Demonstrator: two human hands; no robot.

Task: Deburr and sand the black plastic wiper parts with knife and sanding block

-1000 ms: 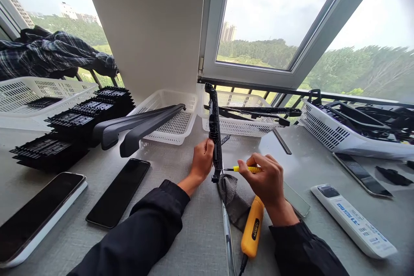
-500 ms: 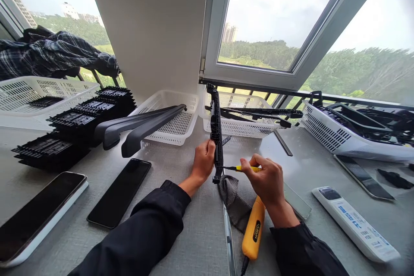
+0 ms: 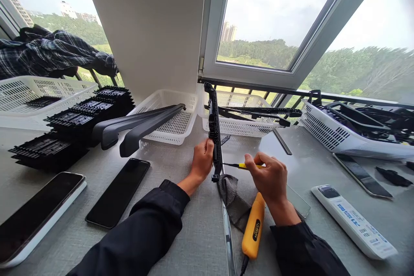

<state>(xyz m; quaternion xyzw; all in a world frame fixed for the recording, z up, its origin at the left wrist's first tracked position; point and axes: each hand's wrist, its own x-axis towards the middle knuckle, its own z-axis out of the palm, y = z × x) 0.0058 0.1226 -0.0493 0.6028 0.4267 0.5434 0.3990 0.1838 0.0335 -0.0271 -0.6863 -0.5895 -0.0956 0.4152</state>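
Observation:
My left hand [image 3: 203, 160] is closed round the lower part of a long black plastic trim strip [image 3: 214, 127], which stands nearly upright with its ribbed side showing. In my right hand [image 3: 270, 177] is a slim yellow-handled tool [image 3: 242, 165] with a thin dark shaft, pinched between thumb and fingers. The shaft points left at the strip's lower end, its tip very close to the edge; whether it touches I cannot tell. Below lie a crumpled grey cloth [image 3: 235, 200] and a yellow corded device [image 3: 253, 226], both near my right wrist.
White baskets stand along the window side: one [image 3: 176, 138] under grey curved bars [image 3: 147, 131], another [image 3: 252, 129] with black strips, a third [image 3: 318, 131] full of black parts. Stacked black panels [image 3: 77, 125] rise at left. Phones [image 3: 118, 192] and a white handheld device [image 3: 354, 222] lie around.
My right hand has shifted slightly right, drawing the tool's tip back from the strip's lower end. My left hand keeps its hold, and the strip is almost where it was.

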